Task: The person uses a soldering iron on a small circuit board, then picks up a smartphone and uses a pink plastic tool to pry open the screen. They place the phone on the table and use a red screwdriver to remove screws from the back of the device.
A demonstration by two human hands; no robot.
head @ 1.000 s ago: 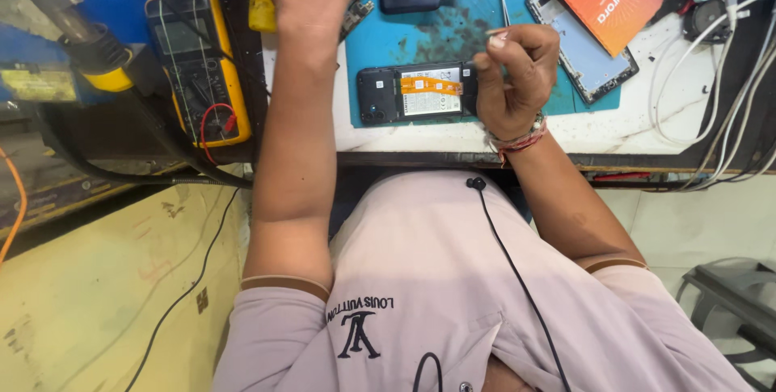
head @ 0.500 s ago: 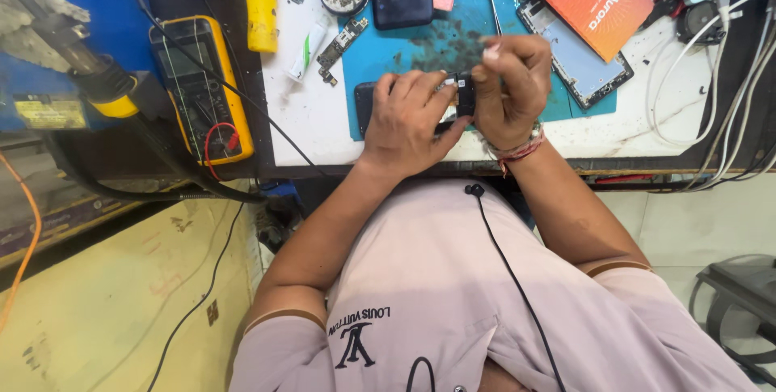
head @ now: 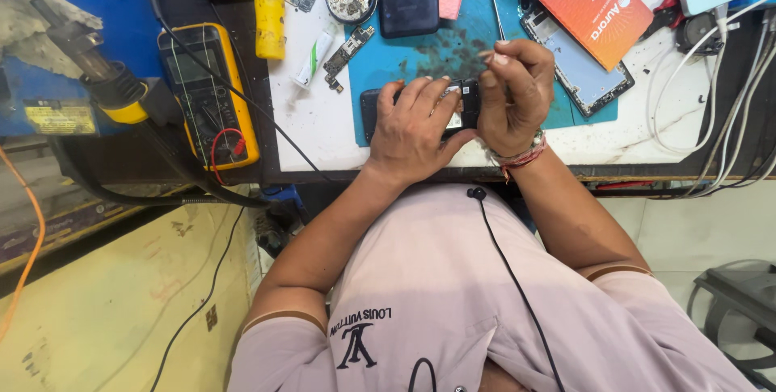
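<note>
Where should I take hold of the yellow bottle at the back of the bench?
Take the yellow bottle around its wide lower body, coming from its left side over the bare white benchtop. It narrows to a thin nozzle at the far end, and a small white tube and circuit board crowd its right.

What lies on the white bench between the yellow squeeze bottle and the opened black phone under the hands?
In the head view, between the yellow squeeze bottle and the opened black phone lie a small white tube and a narrow green circuit board.

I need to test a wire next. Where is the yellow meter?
In the head view the yellow meter lies left of both hands, on the dark bench edge beside the yellow bottle.
</note>
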